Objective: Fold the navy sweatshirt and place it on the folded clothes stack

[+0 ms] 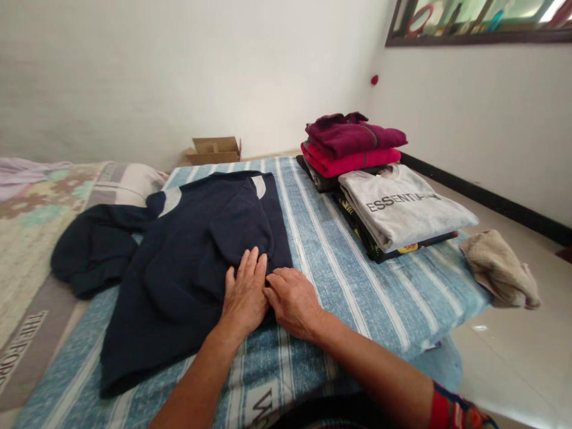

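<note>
A navy long-sleeved top [192, 256] with pale shoulder patches lies spread on the striped blue bedcover. Its right side is folded inward, while one sleeve [98, 244] trails bunched to the left. My left hand [245, 292] rests flat on the lower right part of the top, fingers stretched out. Close beside it, my right hand [295, 302] has its fingers bent around the top's right edge; the fingertips are partly hidden.
Folded magenta and red garments [353, 143] are stacked at the back right. Nearer is a folded grey shirt [402, 205] on dark clothing. A beige cloth [500, 268] hangs over the bed's right edge. Behind the bed sits a cardboard box [214, 152]; patterned bedding [40, 238] lies left.
</note>
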Tool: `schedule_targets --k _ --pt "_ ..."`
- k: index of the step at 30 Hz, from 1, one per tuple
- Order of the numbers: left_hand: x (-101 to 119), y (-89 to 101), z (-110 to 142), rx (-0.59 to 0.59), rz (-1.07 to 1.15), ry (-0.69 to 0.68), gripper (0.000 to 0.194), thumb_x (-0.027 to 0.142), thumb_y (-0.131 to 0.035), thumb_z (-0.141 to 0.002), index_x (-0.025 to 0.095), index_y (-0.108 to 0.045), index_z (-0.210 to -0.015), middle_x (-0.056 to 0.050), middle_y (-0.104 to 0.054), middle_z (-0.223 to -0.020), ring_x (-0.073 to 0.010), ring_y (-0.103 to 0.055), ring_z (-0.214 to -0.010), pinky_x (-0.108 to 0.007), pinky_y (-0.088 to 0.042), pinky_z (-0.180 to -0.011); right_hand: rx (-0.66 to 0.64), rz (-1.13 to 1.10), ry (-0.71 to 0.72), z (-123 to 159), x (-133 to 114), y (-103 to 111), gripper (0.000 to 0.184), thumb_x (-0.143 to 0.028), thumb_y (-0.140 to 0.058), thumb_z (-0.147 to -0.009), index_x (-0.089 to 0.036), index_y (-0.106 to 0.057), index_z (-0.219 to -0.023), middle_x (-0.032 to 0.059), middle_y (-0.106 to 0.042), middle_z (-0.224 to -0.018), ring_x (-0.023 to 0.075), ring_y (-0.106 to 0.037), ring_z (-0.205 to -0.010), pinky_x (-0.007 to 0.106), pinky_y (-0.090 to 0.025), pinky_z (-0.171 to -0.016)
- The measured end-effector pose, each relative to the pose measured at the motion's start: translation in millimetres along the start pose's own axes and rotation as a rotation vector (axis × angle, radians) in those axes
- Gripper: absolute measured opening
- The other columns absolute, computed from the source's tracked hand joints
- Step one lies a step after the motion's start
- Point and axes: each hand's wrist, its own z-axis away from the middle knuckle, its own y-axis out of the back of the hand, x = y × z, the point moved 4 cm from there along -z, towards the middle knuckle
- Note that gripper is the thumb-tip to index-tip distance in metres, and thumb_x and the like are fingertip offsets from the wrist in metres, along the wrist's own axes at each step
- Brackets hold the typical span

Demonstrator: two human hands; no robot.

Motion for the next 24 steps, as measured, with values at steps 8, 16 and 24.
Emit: schedule_targets --k 8,16,24 --pt "-2.6 4.5 30.8 -0.014 0.033 0.077 0.055 0.029 -0.038 -0.087 0.007 -0.037 -0.138 -0.015 -0.024 -0.15 -0.0265 -0.018 -0.139 -0.049 -0.02 -0.11 0.176 -0.052 0.078 0.0 -3.8 -2.3 0.029 -0.026 -0.044 -0.09 -0.013 -0.06 -0.11 0.0147 -0.061 -0.115 0.0243 -0.052 -0.112 0.042 -0.042 -0.097" --pt "-1.7 0.9 49.0 -0.045 0.236 0.037 0.054 0.022 -0.041 -0.085 0.011 -0.038 -0.137 -0.012 -0.026 -0.15 -0.0234 -0.016 -0.14 -0.048 -0.021 -0.111 0.116 0.008 0.127 15.1 6.7 -29.7 0.031 -0.027 -0.043 -0.091 -0.013 -0.061 -0.112 0.014 -0.062 -0.116 0.0238 -0.056 -0.111 0.041 -0.047 -0.095" --pt "-58.8 26.8 104.7 0.324 0.289 0.262 0.038 0.02 -0.046 -0.085 0.014 -0.051 -0.123 -0.015 -0.042 -0.141 -0.0252 -0.031 -0.134 -0.048 -0.034 -0.106 0.173 0.022 0.191 22.9 14.8 -37.0 0.031 -0.034 -0.046 -0.09 -0.017 -0.061 -0.112 0.0131 -0.062 -0.116 0.0256 -0.058 -0.109 0.044 -0.05 -0.091"
